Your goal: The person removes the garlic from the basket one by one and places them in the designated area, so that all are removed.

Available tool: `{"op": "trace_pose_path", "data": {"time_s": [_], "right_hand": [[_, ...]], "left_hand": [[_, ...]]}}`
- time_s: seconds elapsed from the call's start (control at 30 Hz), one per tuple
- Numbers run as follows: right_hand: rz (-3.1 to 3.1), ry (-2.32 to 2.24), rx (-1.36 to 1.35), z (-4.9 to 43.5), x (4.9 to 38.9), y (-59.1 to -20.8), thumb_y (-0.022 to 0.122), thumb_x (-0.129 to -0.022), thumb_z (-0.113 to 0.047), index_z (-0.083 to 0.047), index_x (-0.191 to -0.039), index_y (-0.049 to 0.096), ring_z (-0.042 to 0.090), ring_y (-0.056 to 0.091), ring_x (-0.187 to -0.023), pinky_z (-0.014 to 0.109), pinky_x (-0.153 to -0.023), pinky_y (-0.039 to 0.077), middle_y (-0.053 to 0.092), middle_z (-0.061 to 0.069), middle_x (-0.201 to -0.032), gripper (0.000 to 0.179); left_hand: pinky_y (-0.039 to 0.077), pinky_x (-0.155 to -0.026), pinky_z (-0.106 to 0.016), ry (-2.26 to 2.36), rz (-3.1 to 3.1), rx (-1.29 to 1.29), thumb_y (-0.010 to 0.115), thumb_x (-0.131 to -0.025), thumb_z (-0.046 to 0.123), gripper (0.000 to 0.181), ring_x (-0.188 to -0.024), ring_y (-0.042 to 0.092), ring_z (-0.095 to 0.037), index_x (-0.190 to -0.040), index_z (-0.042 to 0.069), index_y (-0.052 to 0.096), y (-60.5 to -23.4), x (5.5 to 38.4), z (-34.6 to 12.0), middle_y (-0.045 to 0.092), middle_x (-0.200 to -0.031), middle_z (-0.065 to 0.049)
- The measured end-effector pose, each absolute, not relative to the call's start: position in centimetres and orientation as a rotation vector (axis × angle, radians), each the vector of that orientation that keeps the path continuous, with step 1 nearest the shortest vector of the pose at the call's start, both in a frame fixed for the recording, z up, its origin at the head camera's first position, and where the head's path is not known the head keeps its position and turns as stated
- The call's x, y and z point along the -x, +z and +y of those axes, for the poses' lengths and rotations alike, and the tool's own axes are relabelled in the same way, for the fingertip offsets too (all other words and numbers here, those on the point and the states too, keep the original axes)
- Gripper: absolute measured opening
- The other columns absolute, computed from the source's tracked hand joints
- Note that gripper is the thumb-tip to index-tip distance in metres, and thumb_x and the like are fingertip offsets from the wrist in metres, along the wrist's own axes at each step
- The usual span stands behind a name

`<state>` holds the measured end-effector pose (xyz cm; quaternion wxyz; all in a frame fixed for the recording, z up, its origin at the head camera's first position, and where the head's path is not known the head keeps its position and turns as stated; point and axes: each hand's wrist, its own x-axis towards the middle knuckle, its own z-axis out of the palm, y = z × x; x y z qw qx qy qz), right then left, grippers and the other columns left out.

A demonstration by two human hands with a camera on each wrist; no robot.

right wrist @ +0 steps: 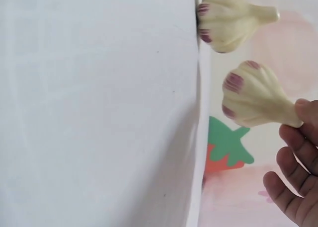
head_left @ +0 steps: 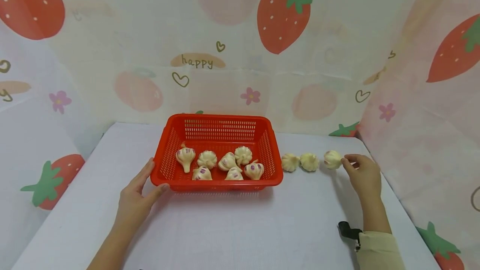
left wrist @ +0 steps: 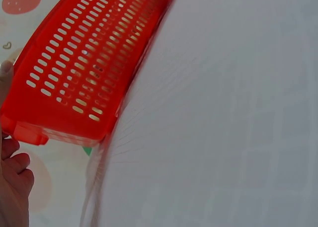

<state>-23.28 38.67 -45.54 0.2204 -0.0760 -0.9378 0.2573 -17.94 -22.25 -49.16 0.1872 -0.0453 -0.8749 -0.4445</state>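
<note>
My right hand (head_left: 365,176) pinches a garlic bulb (head_left: 332,159) by its stem between thumb and fingertips. In the right wrist view this bulb (right wrist: 256,95), cream with purple patches, hangs tilted beside a standing garlic bulb (right wrist: 228,21). Two garlic bulbs (head_left: 309,162) stand in a row on the table between the held one and the red basket (head_left: 225,184). My left hand (head_left: 136,199) holds the basket's near left corner, thumb at the front rim and fingers along the left side. Several garlic bulbs (head_left: 185,157) lie inside the basket.
A white cloth covers the table (head_left: 232,228). Behind and at both sides hangs a strawberry-printed curtain (head_left: 240,53), close to the table's back edge. A black strap piece (head_left: 349,231) sticks out at the right wrist, by the beige sleeve (head_left: 378,251).
</note>
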Motion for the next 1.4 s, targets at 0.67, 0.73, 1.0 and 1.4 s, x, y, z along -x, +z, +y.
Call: {"op": "trace_pose_path", "data": {"time_s": [0.67, 0.73, 1.0, 1.4], "right_hand": [[-2.667, 0.69, 0.176, 38.4, 24.0, -46.4, 0.068, -0.1, -0.027, -0.002, -0.118, 0.074, 0.032, 0.067, -0.094, 0.034, -0.069, 0.049, 0.073, 0.019, -0.11, 0.032], [-2.666, 0.683, 0.17, 38.3, 24.1, -46.4, 0.068, -0.1, -0.027, -0.002, -0.119, 0.073, 0.032, 0.067, -0.094, 0.034, -0.069, 0.048, 0.073, 0.018, -0.11, 0.032], [-2.657, 0.657, 0.167, 38.2, 24.0, -46.3, 0.068, -0.1, -0.029, -0.003, -0.119, 0.073, 0.032, 0.067, -0.095, 0.036, -0.069, 0.048, 0.073, 0.017, -0.11, 0.032], [-2.653, 0.704, 0.162, 38.4, 23.8, -46.7, 0.069, -0.1, -0.027, -0.002, -0.123, 0.071, 0.036, 0.067, -0.099, 0.038, -0.073, 0.05, 0.072, 0.019, -0.114, 0.034]], "left_hand": [[0.028, -0.103, 0.001, -1.285, -2.435, 0.127, 0.084, -0.086, 0.028, 0.084, -0.149, 0.038, -0.011, -0.158, 0.026, 0.04, -49.4, 17.8, -22.3, 0.043, -0.16, 0.004], [0.028, -0.103, 0.001, -1.287, -2.436, 0.127, 0.084, -0.086, 0.028, 0.084, -0.149, 0.038, -0.009, -0.158, 0.025, 0.04, -49.3, 17.8, -22.3, 0.042, -0.161, 0.004], [0.025, -0.102, 0.002, -1.248, -2.473, 0.112, 0.082, -0.088, 0.033, 0.084, -0.149, 0.037, -0.009, -0.159, 0.023, 0.038, -49.1, 17.8, -22.3, 0.041, -0.161, 0.007], [0.027, -0.101, 0.002, -1.252, -2.47, 0.11, 0.083, -0.087, 0.031, 0.085, -0.149, 0.039, -0.013, -0.159, 0.031, 0.037, -49.3, 18.0, -22.1, 0.042, -0.161, 0.006]]}}
